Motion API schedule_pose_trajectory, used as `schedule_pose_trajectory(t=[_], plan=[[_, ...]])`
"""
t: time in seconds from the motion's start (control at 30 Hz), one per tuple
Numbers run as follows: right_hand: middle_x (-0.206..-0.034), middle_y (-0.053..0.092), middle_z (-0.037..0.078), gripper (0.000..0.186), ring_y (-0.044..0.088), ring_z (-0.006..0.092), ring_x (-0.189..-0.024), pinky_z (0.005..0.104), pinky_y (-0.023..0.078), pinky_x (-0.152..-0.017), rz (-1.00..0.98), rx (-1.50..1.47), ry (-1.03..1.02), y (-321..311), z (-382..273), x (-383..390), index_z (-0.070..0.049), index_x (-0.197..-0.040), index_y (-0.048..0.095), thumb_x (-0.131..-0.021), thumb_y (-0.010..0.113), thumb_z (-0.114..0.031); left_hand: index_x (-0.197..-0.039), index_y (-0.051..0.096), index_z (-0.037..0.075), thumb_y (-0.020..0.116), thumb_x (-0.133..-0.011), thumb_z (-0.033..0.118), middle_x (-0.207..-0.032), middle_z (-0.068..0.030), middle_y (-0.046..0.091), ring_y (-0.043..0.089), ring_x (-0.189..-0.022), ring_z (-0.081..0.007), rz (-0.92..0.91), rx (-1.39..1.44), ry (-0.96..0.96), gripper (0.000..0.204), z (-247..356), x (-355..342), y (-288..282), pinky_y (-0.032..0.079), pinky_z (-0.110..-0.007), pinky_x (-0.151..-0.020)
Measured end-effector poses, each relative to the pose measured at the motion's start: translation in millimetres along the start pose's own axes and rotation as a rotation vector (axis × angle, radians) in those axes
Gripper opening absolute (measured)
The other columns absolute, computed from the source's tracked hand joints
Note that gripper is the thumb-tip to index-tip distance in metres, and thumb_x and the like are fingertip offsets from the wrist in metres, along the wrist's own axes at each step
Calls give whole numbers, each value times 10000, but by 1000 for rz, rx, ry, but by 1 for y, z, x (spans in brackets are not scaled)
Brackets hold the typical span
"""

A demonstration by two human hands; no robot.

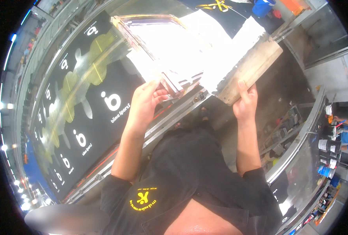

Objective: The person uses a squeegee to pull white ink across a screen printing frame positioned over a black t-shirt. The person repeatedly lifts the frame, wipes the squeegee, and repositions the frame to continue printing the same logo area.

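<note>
Closing on the bare lower edge of the wooden board (256, 64), the fingers of the right hand (246, 102) hold it tilted, just outside the counter's near edge. White coating covers the board's other long side. The fingers of the left hand (145, 100) are bent at the near corner of the frame (138, 38); how firmly they grip, I cannot tell. This frame is over the counter (167, 119), its near corner beside the metal edge. Leftward along the counter lies black fabric (103, 131) with white prints and yellow-green shapes.
</note>
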State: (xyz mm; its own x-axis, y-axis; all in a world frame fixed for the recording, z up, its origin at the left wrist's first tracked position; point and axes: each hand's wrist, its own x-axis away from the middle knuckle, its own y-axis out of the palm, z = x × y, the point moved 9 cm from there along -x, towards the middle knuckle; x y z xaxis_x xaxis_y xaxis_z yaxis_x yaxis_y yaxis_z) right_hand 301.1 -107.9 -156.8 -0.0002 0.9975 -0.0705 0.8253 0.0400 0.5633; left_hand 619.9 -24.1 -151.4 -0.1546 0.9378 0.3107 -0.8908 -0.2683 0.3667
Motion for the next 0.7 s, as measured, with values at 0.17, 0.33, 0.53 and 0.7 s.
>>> schedule_pose_trajectory(t=[0.17,0.33,0.53,0.7], plan=[[-1388,606,88,464,593,213,-1278,399,488,-1123,25,-165,44,-13,34,5,-13,-1500,476,-1071,629,-100,-1291,654,-61,597,-1096,302,-1127,-99,733,676,-925,-136,-14,9,2,415,6,-9,5,566,-291,-815],[-1382,615,87,442,599,200,-1273,385,489,-1118,21,-207,76,-11,46,-2,-13,-1480,499,-1070,635,-104,-1301,648,-58,605,-1089,275,-1162,-104,717,674,-941,-150,-24,14,-5,397,11,-10,5,568,-304,-827],[-1382,620,96,436,604,210,-1280,386,487,-1124,-2,-228,115,-16,60,-14,-8,-1482,497,-1073,623,-93,-1298,653,-52,611,-1086,287,-1156,-103,725,677,-949,-149,-37,14,-3,402,8,-10,6,568,-304,-831],[-1325,663,83,384,640,189,-1224,360,515,-1083,18,-308,147,9,61,-30,-24,-1430,545,-1061,644,-70,-1279,667,-48,602,-1090,289,-1140,-98,735,676,-949,-140,-31,25,-3,391,3,-7,4,567,-301,-835]])
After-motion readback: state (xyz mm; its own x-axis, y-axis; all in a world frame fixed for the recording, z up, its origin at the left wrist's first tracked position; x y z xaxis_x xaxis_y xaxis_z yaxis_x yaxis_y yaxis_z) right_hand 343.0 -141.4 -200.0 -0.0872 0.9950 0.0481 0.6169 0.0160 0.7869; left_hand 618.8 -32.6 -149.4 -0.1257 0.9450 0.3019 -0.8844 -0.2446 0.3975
